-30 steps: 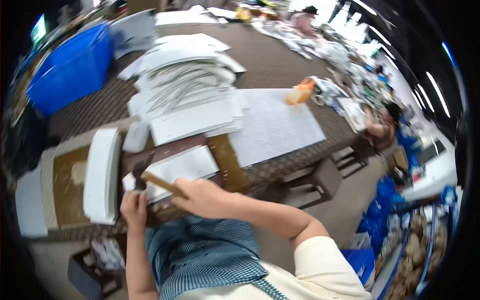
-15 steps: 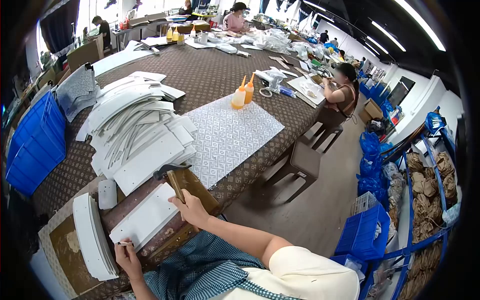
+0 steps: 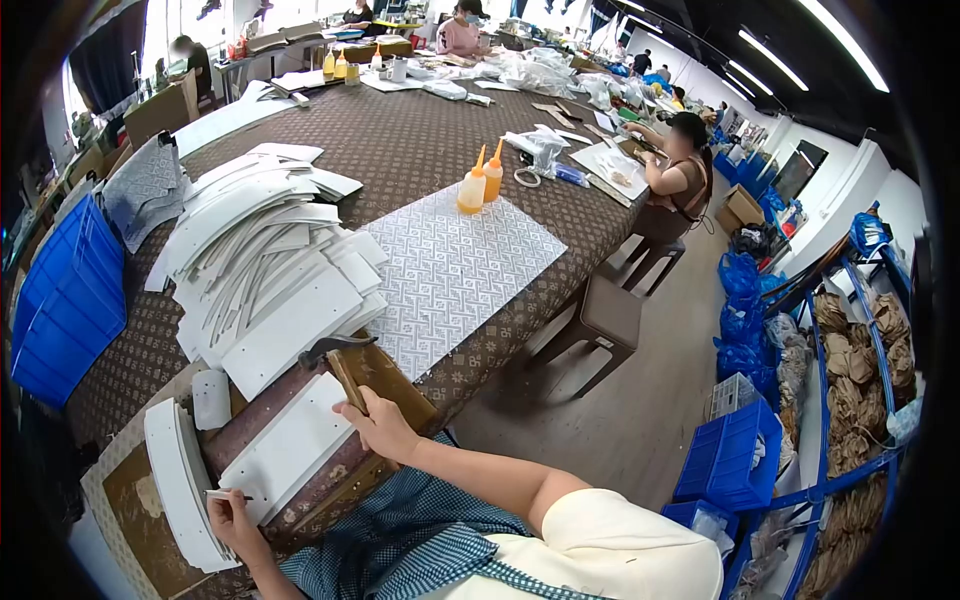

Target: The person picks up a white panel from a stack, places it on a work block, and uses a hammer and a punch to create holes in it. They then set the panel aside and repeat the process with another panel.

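My right hand (image 3: 385, 425) is wrapped round the wooden handle of a hammer (image 3: 345, 376); its dark head rises above the far end of a white strip-shaped panel (image 3: 288, 440). That panel lies flat on a worn work board (image 3: 350, 462) in front of me and has small dark holes or dots. At the panel's near left end, my left hand (image 3: 232, 522) pinches a short thin rod with a dark tip (image 3: 246, 497); its exact kind is too small to tell. A stack of curved white panels (image 3: 180, 485) lies just left of it.
A large heap of white panels (image 3: 270, 270) spreads beyond the board, beside a white cylinder (image 3: 210, 398). Two glue bottles (image 3: 472, 190) stand on a patterned sheet (image 3: 450, 270). A blue crate (image 3: 70, 300) is at left, a stool (image 3: 610, 320) at right. A co-worker (image 3: 680, 175) sits farther along.
My left hand has shifted a little left and down with the thin rod. The hammer has turned slightly, its head showing broader. The whole view has tilted a little.
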